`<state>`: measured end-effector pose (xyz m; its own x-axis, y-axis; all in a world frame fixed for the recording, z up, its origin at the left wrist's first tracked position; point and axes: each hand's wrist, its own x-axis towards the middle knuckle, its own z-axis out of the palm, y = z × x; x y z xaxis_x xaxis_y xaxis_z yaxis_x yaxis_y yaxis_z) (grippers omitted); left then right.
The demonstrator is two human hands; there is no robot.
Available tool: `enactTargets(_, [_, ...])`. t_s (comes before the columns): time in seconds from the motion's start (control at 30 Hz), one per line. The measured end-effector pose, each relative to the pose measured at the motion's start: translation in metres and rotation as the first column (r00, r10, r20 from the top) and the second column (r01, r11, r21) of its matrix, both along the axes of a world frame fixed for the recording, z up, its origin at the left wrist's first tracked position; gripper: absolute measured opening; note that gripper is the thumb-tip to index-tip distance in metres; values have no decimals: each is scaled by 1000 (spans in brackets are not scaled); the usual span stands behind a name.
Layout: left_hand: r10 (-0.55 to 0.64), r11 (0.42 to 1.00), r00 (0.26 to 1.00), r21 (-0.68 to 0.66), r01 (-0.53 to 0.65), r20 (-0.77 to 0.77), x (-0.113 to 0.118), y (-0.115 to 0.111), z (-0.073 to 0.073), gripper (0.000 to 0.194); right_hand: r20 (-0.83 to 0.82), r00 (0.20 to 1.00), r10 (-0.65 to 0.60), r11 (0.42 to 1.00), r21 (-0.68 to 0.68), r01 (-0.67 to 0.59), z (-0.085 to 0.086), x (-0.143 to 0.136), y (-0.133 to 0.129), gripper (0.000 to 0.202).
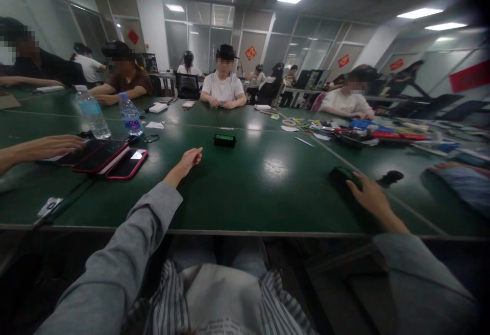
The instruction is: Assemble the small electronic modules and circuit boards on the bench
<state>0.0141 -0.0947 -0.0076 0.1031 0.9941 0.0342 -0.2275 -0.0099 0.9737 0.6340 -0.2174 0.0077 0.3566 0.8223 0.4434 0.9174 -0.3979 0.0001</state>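
Note:
My left hand is over the middle of the green table, its fingers curled inward; anything they hold is too small to make out. Just beyond it and to the right, a small black box with a green top sits on the table. On the right, my right hand is wrapped over the near side of a dark block-shaped object, which rests on the table. A small black item lies to the right of that hand.
Phones and bottles stand or lie at the left, near another person's hand. A pile of cables and tools covers the back right. Another person's sleeve rests at the far right. People sit across the table.

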Motion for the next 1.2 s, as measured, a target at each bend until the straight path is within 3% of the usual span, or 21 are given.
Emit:
enactTargets(0.07, [0, 1000, 1000, 1, 0, -2, 0, 1, -1, 35, -25, 998, -50, 999, -5, 50, -3, -15, 0, 55])
enactTargets(0.17, [-5, 1000, 1000, 11, 5, -3, -1, 2, -2, 35, 26, 991, -133, 990, -36, 134, 1, -63, 1, 59])
enactTargets(0.23, [1, 1000, 1000, 11, -1, -7, -1, 2, -3, 36, 73, 997, -29, 993, -112, 37, 8, -111, 1, 56])
enactTargets(0.33, [33, 999, 999, 19, -33, -6, 1, 1, -2, 36, 78, 970, 230, 962, -168, -214, 18, -201, 2, 50])
enactTargets(0.4, [46, 998, 999, 42, -46, -1, 3, 0, -1, 35, 46, 897, 440, 888, -174, -426, 21, -269, 5, 49])
enactTargets(0.5, [71, 994, 997, 83, -69, -16, 6, -3, 1, 37, -55, 686, 726, 672, -157, -724, 21, -368, 14, 54])
enactTargets(0.57, [107, 986, 994, 135, -101, -38, 6, -2, 0, 38, -104, 591, 800, 579, -120, -806, 20, -421, 23, 54])
enactTargets(0.63, [175, 967, 983, 196, -163, -47, 4, 0, -2, 35, -135, 562, 816, 555, -83, -827, 18, -455, 32, 53])
enactTargets(0.77, [329, 927, 944, 180, -328, 27, -2, 7, -6, 29, -180, 518, 836, 530, 23, -848, 7, -472, 41, 55])
enactTargets(0.97, [305, 935, 951, 206, -290, -42, -1, 5, -4, 26, -266, 472, 840, 516, 124, -848, -13, -458, 43, 75])
enactTargets(1.2, [294, 947, 954, 151, -283, -52, -1, 4, -2, 30, -299, 434, 849, 492, 152, -857, -15, -459, 48, 64])
